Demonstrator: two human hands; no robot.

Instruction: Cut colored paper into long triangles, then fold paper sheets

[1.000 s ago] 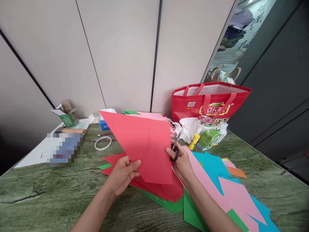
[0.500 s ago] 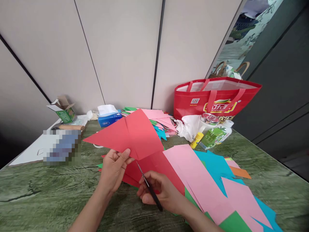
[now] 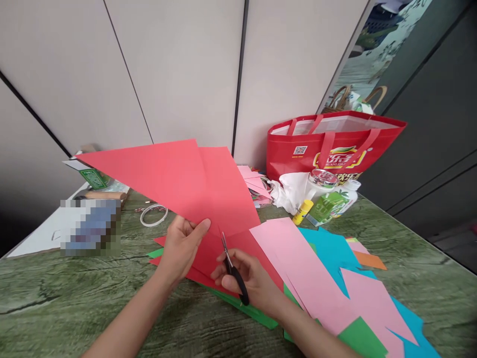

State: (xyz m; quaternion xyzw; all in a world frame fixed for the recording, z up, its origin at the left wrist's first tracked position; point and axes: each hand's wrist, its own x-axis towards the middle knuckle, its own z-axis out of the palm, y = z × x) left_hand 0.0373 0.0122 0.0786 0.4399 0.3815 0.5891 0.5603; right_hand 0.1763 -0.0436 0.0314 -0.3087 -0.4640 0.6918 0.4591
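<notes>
My left hand (image 3: 184, 248) pinches the lower edge of a red sheet of paper (image 3: 216, 184), thumb on top and fingers underneath. The sheet is raised above the table, with a long point reaching left. In my right hand (image 3: 257, 283) is a pair of black-handled scissors (image 3: 236, 281). Their narrow tips point up at the sheet's lower part, where a short slit shows; whether the blades are around the paper I cannot tell. Beneath both hands lie more red sheets (image 3: 261, 258) over green ones (image 3: 257, 315). Pink sheets (image 3: 305, 273) and blue paper (image 3: 330, 253) spread to the right.
Behind the papers stand a red shopping bag (image 3: 290, 161), a yellow glue stick (image 3: 302, 211), a lidded jar (image 3: 322, 179) and crumpled tissue (image 3: 292, 191). At left are a ring-shaped coil (image 3: 154, 215), a green box (image 3: 93, 178) and a blurred-out item (image 3: 93, 223). A wall closes off the back.
The red sheet has been lifted and shows larger, now covering the tissue box behind it. My left hand has shifted right and up slightly. The scissors have risen, and their handles are more spread.
</notes>
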